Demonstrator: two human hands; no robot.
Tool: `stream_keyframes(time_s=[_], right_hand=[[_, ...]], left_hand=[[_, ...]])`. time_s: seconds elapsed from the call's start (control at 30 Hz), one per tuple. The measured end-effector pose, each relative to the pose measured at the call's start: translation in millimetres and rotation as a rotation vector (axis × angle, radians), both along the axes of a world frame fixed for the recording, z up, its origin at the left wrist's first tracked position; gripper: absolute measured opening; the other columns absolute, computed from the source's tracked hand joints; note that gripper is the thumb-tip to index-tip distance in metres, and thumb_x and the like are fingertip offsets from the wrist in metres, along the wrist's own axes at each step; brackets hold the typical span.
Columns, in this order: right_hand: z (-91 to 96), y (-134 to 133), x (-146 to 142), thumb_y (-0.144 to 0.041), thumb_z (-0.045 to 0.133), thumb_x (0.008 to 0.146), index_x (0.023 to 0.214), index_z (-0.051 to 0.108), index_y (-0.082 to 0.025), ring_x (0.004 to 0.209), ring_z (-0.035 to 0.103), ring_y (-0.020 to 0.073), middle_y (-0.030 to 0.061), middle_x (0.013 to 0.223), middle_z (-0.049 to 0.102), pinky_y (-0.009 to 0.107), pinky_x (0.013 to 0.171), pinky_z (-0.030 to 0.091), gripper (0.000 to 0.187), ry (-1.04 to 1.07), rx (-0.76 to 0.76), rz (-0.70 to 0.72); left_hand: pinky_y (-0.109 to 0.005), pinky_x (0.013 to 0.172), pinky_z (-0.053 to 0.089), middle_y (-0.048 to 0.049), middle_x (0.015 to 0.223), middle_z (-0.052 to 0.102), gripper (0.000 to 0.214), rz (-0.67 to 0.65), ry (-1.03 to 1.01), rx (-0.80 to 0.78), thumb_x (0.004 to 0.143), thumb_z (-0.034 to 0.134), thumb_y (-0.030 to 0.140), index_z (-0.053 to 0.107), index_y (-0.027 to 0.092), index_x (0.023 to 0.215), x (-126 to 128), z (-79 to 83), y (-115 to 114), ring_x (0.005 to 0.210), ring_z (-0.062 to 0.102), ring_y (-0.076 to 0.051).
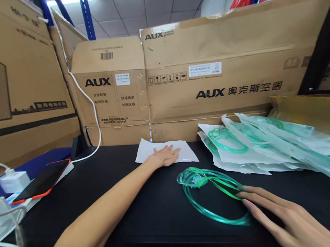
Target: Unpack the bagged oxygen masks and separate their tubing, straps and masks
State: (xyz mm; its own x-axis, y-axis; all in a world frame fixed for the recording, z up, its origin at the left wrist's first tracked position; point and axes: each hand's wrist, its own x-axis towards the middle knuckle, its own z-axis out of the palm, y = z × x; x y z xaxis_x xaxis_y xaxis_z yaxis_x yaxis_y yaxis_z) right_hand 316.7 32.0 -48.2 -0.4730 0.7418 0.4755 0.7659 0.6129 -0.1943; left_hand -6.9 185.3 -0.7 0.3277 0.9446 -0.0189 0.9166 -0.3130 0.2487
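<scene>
My left hand (pixel 167 155) lies flat with its fingers spread on a white pouch (pixel 144 149) towards the back of the black table. Nearer to me is an oxygen mask set: a crumpled clear-green mask (pixel 194 177), a bright green strap (pixel 225 189) and coiled green tubing (pixel 210 214). At the right end of the coil, the thumb and fingers of my right hand (pixel 279 210) close on the tubing and strap. Part of the coil is hidden behind those fingertips.
Several white pouches with green tubing (pixel 249 143) are piled at the right. A phone (pixel 44 180) with an orange edge lies at left beside white chargers (pixel 14 180) and cables. Cardboard panels (pixel 203 50) wall the back of the black table (pixel 124 180).
</scene>
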Motion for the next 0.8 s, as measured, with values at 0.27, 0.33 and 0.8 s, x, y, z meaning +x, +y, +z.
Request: stream_keyframes(time_s=[0.27,0.33,0.8], right_hand=[[7.5,3,-50,-0.040,0.046,0.100,0.129,0.068,-0.027,0.128,0.060,0.0297,0.0068,0.137,0.065,0.045,0.107,0.052,0.039,-0.013,-0.051,0.059],[13.1,2,-66,-0.043,0.044,0.101,0.130,0.068,-0.025,0.127,0.061,0.0307,0.0087,0.138,0.064,0.047,0.105,0.053,0.041,-0.018,-0.056,0.039],[41.0,19,-115,-0.026,0.046,0.102,0.130,0.064,-0.021,0.119,0.065,0.0259,0.0122,0.130,0.065,0.043,0.103,0.054,0.034,0.092,0.107,0.157]], left_hand=[[-0.064,0.114,0.028,-0.0125,0.156,0.038,0.053,-0.064,-0.071,0.033,0.096,0.061,0.041,0.048,0.021,0.144,2,3.3,23,0.141,0.038,-0.036],[-0.063,0.116,0.026,-0.0129,0.157,0.038,0.054,-0.076,-0.100,0.079,0.097,0.058,0.043,0.048,0.021,0.145,-2,11.4,20,0.142,0.037,-0.035],[-0.041,0.103,0.045,-0.0088,0.133,0.067,0.069,-0.067,-0.137,0.205,0.085,0.054,0.074,0.065,0.026,0.133,-49,33.0,-143,0.122,0.060,-0.033]])
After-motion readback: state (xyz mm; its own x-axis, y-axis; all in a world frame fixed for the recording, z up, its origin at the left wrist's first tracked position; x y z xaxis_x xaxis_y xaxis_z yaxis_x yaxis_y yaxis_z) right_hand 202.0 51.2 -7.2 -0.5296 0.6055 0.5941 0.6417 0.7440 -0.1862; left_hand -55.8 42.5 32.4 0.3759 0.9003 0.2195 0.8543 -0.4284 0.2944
